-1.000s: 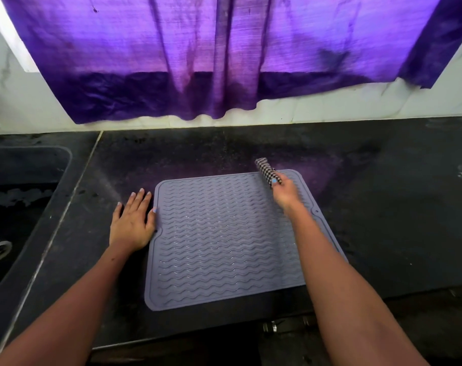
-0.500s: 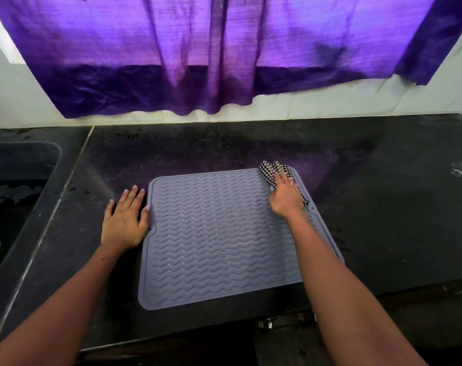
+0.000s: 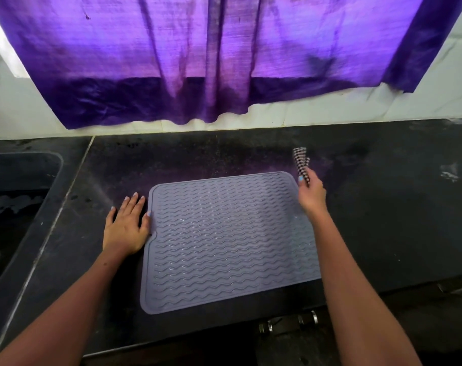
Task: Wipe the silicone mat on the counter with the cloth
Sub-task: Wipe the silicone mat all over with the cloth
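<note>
- One grey-lilac silicone mat with wavy ridges lies flat on your dark speckled stone counter, near its front edge.
- Your right hand pinches one black-and-white checked cloth in a closed grip above the mat's far right corner.
- Your left hand lies flat on the counter, fingers straight, thumb touching the mat's left edge.
- One dark sink sits at left; one purple curtain hangs over the white wall behind.

**One head-worn view, looking down at the counter**

A single wide-angle camera looks forward and steeply down from above the dark counter. Both forearms enter from the bottom edge, close to the lens. The purple curtain fills the upper frame; the sink sits at centre left.
</note>
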Demonstrator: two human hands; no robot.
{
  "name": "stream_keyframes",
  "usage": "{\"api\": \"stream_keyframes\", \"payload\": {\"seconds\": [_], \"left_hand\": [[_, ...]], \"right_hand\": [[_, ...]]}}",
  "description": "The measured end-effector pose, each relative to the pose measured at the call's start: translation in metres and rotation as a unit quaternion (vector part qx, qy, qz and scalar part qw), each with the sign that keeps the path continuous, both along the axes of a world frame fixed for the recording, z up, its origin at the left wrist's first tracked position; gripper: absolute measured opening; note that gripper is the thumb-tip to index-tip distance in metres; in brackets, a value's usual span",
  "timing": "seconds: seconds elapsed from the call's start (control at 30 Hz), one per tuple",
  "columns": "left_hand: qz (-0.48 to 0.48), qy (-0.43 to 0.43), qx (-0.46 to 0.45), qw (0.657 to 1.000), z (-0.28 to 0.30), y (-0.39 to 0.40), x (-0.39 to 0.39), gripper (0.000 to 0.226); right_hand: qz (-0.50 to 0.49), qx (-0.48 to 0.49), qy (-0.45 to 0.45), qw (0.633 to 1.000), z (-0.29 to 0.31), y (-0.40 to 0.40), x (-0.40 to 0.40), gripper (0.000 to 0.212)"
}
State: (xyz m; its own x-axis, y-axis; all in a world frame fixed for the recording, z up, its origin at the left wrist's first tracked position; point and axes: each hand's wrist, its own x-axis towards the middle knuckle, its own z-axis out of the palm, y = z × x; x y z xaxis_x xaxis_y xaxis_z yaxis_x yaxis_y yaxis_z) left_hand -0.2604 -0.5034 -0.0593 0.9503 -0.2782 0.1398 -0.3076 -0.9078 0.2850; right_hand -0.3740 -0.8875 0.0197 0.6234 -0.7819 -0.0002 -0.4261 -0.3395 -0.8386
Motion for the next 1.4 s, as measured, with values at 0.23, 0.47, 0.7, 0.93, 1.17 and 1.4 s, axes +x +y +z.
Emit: {"api": "stream_keyframes", "payload": {"seconds": [0.23,0.47,0.7,0.93,1.17,1.4], "left_hand": [[-0.003,-0.001,0.003,1.000,-0.001,-0.001,0.000,0.081],[0.003,0.001,0.001,1.000,-0.001,-0.001,0.000,0.077],[-0.005,-0.002,-0.001,1.000,0.001,0.000,-0.001,0.079],[-0.003,-0.003,-0.004,1.000,0.001,-0.001,0.000,0.074],[-0.003,-0.007,-0.002,1.000,-0.002,0.001,0.002,0.071],[-0.004,0.005,-0.008,1.000,0.002,0.000,-0.001,0.069]], "right_hand": [[0.191,-0.191,0.188,0.944,-0.048,0.036,-0.015,0.052],[0.157,-0.022,0.105,0.982,-0.040,0.023,-0.013,0.044],[0.017,0.151,-0.013,0.988,-0.010,0.004,-0.013,0.036],[0.190,-0.237,0.193,0.933,-0.051,0.067,-0.025,0.056],[0.228,-0.174,0.164,0.944,-0.046,0.053,-0.027,0.053],[0.107,0.115,0.045,0.987,-0.016,0.036,-0.023,0.039]]}}
